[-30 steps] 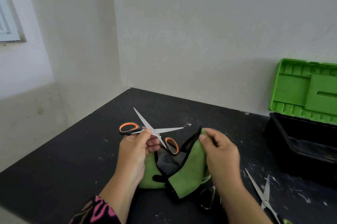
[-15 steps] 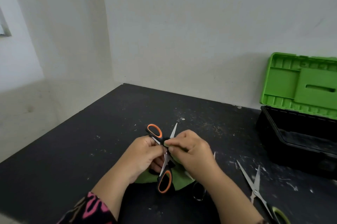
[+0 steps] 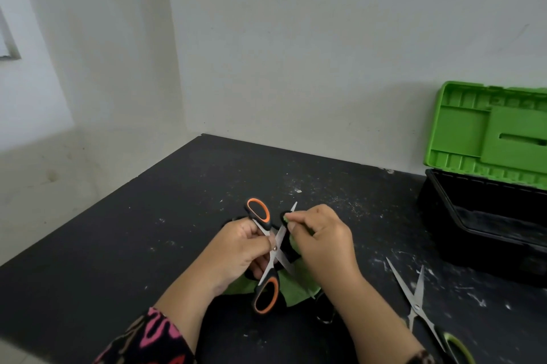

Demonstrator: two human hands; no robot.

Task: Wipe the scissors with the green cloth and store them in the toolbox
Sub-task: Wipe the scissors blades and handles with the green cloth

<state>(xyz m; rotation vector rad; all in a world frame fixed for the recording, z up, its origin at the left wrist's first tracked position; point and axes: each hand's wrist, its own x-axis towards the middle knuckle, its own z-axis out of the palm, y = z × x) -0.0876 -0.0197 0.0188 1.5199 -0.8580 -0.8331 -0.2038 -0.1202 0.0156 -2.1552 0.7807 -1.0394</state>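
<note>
Head camera looks down on a black counter point(image 3: 118, 245), scuffed with pale marks, that runs back to a white wall point(image 3: 296, 53). Near the middle of the front edge, the left hand point(image 3: 236, 248) grips the orange-handled scissors point(image 3: 275, 249) just beside the pivot, thumb and fingers curled round the crossing of the blades. They are held above the surface with the blades spread into an X. One orange loop points toward the far edge and the other toward the front edge. The right hand point(image 3: 322, 242) pinches a fold of the green cloth point(image 3: 296, 289) between thumb and forefinger, closed round the blade whose tip points toward the far edge. The rest of the cloth hangs below both hands and lies on the counter under the lower loop. A patterned pink and black sleeve point(image 3: 154, 337) covers the left forearm. At the far right corner sits the toolbox point(image 3: 488, 254), a black tub with its green lid point(image 3: 461, 132) standing open against the wall, well apart from the hands. A second pair of scissors point(image 3: 414, 304) with a green handle lies open near the front right edge, between the right forearm and the toolbox. A dark loop point(image 3: 325, 315) shows under the right wrist; what it belongs to I cannot tell.
</note>
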